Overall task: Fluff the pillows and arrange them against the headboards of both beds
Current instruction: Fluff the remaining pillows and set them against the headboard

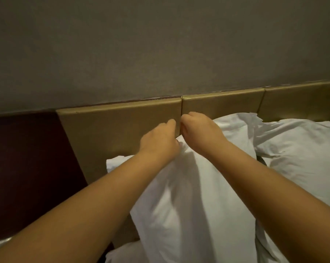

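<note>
My left hand [160, 138] is clenched on the top of a white pillow [190, 215], pinching a peak of its case. My right hand [197, 130] is just beside it, almost touching, with its fingers curled at the same peak. They are turned away from me, so I cannot tell whether they hold the fabric. Both bare forearms reach in from the bottom corners of the view.

The pillow stands on end on the bed, hanging down from my hands towards me, just in front of the tan padded headboard [120, 128], where two of its panels meet. Behind my right wrist a second white pillow [236, 133] leans against the headboard, its case wrinkled at the top. A third white pillow [302, 154] lies to the right of that, also at the headboard. Left of the tan panels is a dark reddish-brown panel [27, 164]. Above it all is a plain grey wall [160, 44].
</note>
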`<action>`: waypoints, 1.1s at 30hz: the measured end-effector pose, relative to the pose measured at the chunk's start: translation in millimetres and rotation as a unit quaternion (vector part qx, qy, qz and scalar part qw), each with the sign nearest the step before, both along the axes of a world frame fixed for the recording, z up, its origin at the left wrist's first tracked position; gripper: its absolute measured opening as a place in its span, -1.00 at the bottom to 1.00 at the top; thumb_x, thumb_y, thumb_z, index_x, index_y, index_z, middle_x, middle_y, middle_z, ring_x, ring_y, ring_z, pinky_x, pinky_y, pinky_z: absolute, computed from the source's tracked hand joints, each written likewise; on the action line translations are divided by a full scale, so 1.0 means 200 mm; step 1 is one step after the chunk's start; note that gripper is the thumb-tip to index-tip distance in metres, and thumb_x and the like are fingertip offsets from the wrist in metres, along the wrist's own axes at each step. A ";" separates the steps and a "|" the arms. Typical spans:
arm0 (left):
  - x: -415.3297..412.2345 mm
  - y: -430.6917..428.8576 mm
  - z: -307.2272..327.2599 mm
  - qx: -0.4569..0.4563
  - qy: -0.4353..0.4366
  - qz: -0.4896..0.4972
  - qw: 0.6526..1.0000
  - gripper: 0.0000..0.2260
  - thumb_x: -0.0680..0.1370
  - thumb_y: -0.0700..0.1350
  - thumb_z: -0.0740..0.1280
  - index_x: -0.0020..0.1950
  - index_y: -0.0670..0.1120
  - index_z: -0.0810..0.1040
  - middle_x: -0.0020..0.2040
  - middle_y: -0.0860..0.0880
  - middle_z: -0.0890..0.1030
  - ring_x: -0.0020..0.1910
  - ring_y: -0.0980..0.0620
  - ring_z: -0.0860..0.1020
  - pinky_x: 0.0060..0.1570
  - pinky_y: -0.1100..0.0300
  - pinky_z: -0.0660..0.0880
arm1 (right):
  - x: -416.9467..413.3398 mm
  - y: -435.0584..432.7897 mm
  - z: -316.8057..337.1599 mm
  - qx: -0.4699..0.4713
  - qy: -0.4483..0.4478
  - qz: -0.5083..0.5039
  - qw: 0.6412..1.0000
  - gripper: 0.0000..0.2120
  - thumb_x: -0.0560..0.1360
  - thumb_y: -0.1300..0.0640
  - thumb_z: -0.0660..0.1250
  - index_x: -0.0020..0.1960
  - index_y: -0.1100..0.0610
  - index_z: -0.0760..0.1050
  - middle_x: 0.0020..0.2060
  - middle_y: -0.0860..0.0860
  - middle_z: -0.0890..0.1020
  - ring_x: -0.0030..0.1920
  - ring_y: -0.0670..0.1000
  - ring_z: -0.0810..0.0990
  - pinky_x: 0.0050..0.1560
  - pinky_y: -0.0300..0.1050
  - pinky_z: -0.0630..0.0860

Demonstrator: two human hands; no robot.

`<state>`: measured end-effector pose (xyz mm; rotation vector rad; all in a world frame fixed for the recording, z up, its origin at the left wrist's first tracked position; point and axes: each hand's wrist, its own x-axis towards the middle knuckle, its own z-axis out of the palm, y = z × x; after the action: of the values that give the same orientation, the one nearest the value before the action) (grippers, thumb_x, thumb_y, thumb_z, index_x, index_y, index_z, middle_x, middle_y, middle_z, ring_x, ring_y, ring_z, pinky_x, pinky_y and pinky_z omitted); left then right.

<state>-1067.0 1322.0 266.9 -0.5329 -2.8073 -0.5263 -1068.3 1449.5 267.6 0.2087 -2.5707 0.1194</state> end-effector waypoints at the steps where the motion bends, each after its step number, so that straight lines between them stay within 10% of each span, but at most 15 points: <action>1: 0.00 -0.08 0.00 -0.032 -0.009 0.018 0.999 -0.93 0.56 -0.08 0.21 0.01 -0.04 0.37 0.01 -0.06 0.53 -0.08 -0.10 0.50 -0.22 0.07 0.36 | 0.01 -0.08 -0.01 0.003 -0.025 0.021 0.999 -0.90 0.50 0.26 0.21 -0.17 0.17 0.47 -0.27 0.02 0.39 -0.19 0.09 0.45 -0.26 -0.09 0.29; 7: 0.04 -0.43 -0.08 -0.181 -0.207 0.052 0.960 -0.70 0.53 0.12 0.26 0.17 -0.01 0.47 0.07 -0.02 0.57 0.03 -0.07 0.56 -0.10 0.10 0.48 | 0.01 -0.48 -0.08 0.044 -0.279 0.099 0.954 -0.73 0.47 0.10 0.31 0.15 0.14 0.55 0.04 0.10 0.63 0.07 0.15 0.59 -0.03 -0.09 0.51; 10: 0.03 -0.52 -0.18 -0.191 -0.221 0.045 0.955 -0.86 0.49 -0.11 0.37 0.03 -0.06 0.55 -0.02 -0.05 0.61 -0.08 -0.08 0.60 -0.14 0.08 0.55 | 0.01 -0.54 -0.16 0.077 -0.370 0.059 0.924 -0.63 0.46 0.09 0.36 0.26 0.13 0.50 0.15 0.10 0.60 0.16 0.16 0.57 0.14 -0.03 0.51; 17: 0.02 -0.67 -0.08 0.068 0.078 0.111 0.988 -0.88 0.57 -0.27 0.24 0.04 -0.09 0.38 -0.01 -0.09 0.43 -0.22 -0.06 0.46 -0.32 0.11 0.40 | 0.00 -0.65 -0.06 -0.031 -0.066 0.057 0.996 -0.84 0.53 0.30 0.25 0.10 0.18 0.44 0.06 0.15 0.47 -0.02 0.18 0.53 -0.13 -0.04 0.40; 24: 0.16 -0.81 -0.23 0.164 0.123 0.105 0.973 -0.76 0.56 -0.20 0.32 0.20 -0.05 0.38 0.19 -0.03 0.39 -0.24 0.05 0.46 -0.45 0.31 0.33 | 0.09 -0.83 -0.19 0.006 0.052 0.193 0.980 -0.74 0.46 0.34 0.34 0.14 0.23 0.52 0.04 0.15 0.59 -0.08 0.12 0.61 -0.09 0.00 0.60; 33: 0.55 -0.90 -1.12 0.183 -0.230 0.183 0.938 -0.78 0.52 -0.19 0.32 0.09 -0.03 0.34 0.16 -0.04 0.38 -0.02 -0.12 0.49 -0.19 0.04 0.40 | 0.52 -0.94 -0.95 0.045 -0.249 0.112 0.961 -0.91 0.47 0.28 0.24 -0.04 0.27 0.47 -0.11 0.21 0.55 -0.15 0.25 0.55 -0.27 0.01 0.40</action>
<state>-957.6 1142.2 42.7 0.2179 -2.9994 -1.1780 -964.0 1260.9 78.6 0.5681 -3.0470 0.1552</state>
